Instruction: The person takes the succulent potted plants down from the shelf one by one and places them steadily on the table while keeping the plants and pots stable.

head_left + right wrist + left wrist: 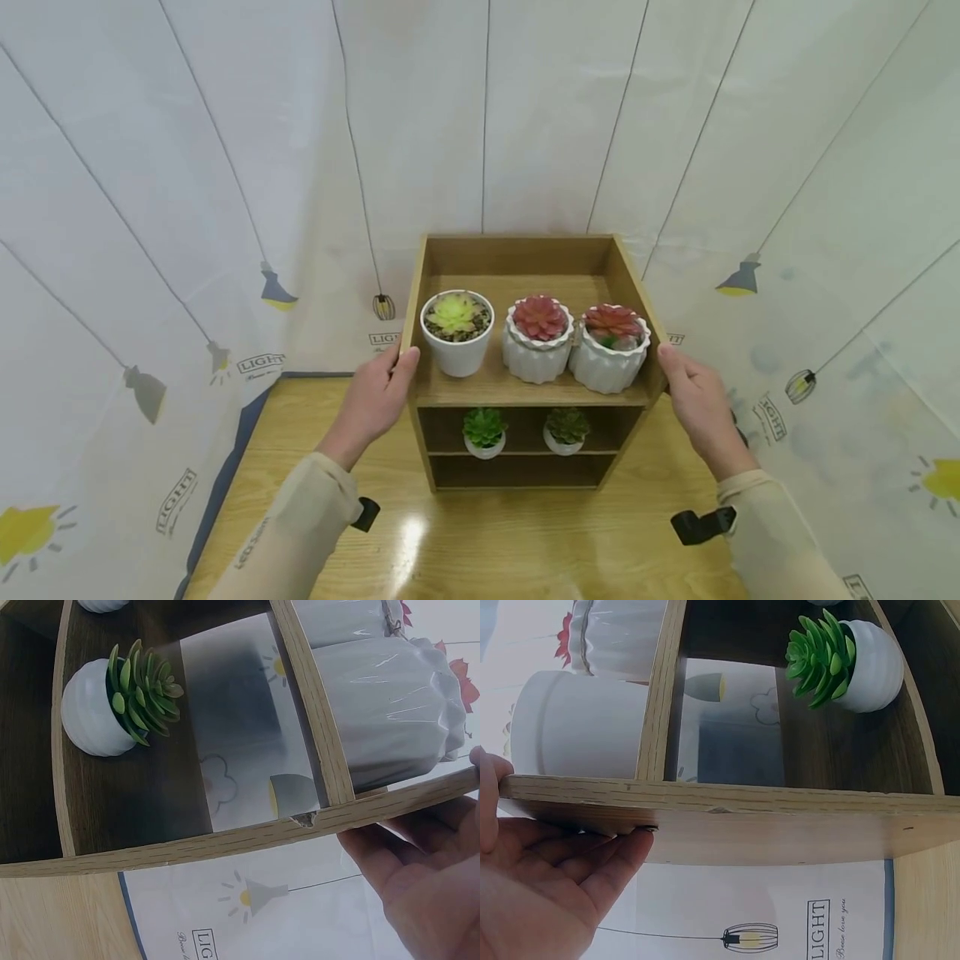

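Observation:
A small wooden shelf stands in front of me, with three potted succulents on its top tier. On the left is a yellow-green succulent in a smooth white pot; a red succulent and another red succulent sit in fluted white pots. My left hand grips the shelf's left side panel, thumb on the front edge and fingers along the outer face. My right hand holds the right side panel the same way. Lower down sit a green succulent and a darker green succulent in small white pots.
Under the shelf is a shiny wooden tabletop. A white wall covering printed with hanging lamps rises behind and on both sides. Black wrist straps show on the left sleeve and the right sleeve.

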Motion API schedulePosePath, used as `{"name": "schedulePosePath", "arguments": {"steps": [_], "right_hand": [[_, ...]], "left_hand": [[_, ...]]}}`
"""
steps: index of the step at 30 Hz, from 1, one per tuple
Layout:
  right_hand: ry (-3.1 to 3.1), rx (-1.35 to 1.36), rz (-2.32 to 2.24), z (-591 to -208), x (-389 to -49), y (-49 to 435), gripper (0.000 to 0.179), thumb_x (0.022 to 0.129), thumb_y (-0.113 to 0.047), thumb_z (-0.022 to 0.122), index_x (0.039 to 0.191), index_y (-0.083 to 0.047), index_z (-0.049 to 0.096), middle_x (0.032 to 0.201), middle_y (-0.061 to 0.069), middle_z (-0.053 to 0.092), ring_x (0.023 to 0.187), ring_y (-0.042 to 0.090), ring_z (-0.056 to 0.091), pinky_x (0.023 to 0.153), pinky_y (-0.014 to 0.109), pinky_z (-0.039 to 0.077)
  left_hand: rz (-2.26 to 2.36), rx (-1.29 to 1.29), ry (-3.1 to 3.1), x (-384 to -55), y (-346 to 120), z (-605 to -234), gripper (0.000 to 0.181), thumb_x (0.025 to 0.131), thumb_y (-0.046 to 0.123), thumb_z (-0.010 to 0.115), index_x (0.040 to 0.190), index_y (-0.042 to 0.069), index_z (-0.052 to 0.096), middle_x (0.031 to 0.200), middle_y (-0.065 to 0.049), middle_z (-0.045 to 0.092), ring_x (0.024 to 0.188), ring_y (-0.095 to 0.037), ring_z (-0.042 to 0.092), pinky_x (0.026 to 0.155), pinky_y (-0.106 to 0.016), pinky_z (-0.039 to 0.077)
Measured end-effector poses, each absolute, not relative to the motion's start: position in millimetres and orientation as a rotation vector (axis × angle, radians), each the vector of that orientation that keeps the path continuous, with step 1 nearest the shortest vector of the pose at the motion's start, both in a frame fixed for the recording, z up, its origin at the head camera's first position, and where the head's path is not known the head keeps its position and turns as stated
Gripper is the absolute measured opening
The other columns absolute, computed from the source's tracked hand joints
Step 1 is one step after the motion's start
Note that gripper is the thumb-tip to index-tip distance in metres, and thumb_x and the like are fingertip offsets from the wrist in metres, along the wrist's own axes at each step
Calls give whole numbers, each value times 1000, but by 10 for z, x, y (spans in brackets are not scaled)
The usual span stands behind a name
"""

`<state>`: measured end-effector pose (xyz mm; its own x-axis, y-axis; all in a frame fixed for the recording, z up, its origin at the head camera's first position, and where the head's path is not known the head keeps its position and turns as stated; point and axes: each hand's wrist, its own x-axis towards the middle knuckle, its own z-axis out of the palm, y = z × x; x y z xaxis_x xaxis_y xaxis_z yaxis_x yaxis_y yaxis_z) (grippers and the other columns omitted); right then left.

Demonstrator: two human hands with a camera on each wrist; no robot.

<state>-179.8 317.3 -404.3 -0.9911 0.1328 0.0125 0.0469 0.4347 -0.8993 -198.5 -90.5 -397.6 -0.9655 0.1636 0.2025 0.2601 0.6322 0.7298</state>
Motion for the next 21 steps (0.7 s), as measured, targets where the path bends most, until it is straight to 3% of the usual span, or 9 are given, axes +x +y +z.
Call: {"name": "schedulePosePath", "arguments": {"steps": [3,8,12,16,19,21], "right_hand": [[-2582,-157,1631,-4057,-1813,3185,65,111,-45,39,152,5,41,160,25,34,152,39,29,123,53,27],[-2573,-134,1615,-4086,-1829,3206,65,111,-45,39,145,8,52,159,24,38,151,39,31,122,54,29],[-2603,-96,1612,-4076,-1824,3218,69,110,-49,38,147,7,50,161,23,36,152,39,30,122,56,29],[-2639,-67,1582,-4060,-1823,3228,68,110,-49,38,153,3,43,161,22,36,152,39,30,122,55,28],[-2640,-74,1568,-4060,-1830,3238,66,110,-48,39,151,3,47,159,22,39,150,39,33,121,55,30],[-2642,-77,1578,-4063,-1838,3246,67,110,-49,39,150,4,49,159,21,39,150,38,34,121,55,31]], "left_hand": [[-1232,-360,-2727,-1985,-905,-3973,57,113,36,36,157,-1,38,128,-30,64,107,-34,62,90,-52,53],[-1213,-322,-2729,-1984,-905,-3979,55,113,35,38,154,-1,44,109,-27,67,102,-35,61,88,-52,52],[-1211,-296,-2729,-1977,-911,-3984,53,112,33,39,150,-1,49,103,-24,67,100,-35,61,86,-50,52],[-1218,-286,-2732,-1976,-912,-3979,51,112,33,40,147,-1,53,78,-14,53,83,-31,55,73,-43,48],[-1213,-294,-2722,-1980,-909,-3971,47,112,32,40,141,-1,58,75,-10,48,79,-29,52,70,-39,45],[-1212,-293,-2716,-1981,-906,-3970,46,112,32,41,141,1,59,78,-13,52,80,-30,53,72,-41,46]]}}
